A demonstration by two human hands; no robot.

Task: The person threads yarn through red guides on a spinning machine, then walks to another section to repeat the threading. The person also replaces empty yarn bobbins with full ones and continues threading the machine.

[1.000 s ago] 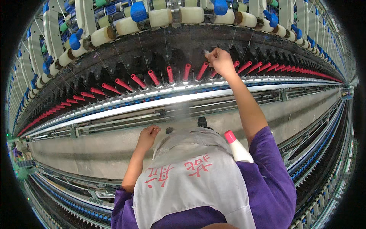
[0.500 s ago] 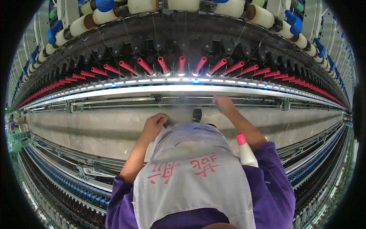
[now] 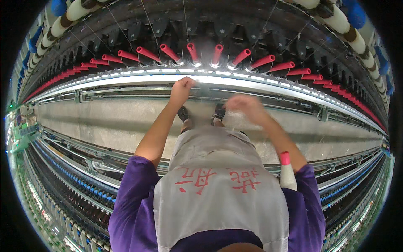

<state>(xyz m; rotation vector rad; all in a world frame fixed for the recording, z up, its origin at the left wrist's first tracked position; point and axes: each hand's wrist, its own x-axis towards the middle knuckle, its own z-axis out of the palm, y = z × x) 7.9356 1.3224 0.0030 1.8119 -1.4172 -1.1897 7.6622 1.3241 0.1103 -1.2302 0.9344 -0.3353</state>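
My left hand (image 3: 182,89) is raised against the bright white rail (image 3: 138,82) of the spinning frame. Its fingers are pressed together in a pinch, and whatever they hold is too small to see. Lower and to the right, my right hand (image 3: 247,107) hovers over the walkway, smeared by motion, so its fingers cannot be read. Beyond the rail stands a curved row of red bobbin tubes (image 3: 218,53) on spindles, with fine threads running up from some. A cone-shaped white yarn bobbin with a pink top (image 3: 287,174) rests beside my right upper arm.
White roving bobbins (image 3: 77,10) and blue parts (image 3: 352,12) hang along the top. Metal rods and brackets (image 3: 323,113) run below the rail. Behind me, another machine (image 3: 79,168) lines the grey floor (image 3: 109,115). My shoes (image 3: 219,111) stand on it.
My left hand has risen from near my apron to the rail. My right hand has moved slightly, still blurred. The view has shifted, bringing the red tubes higher in the picture.
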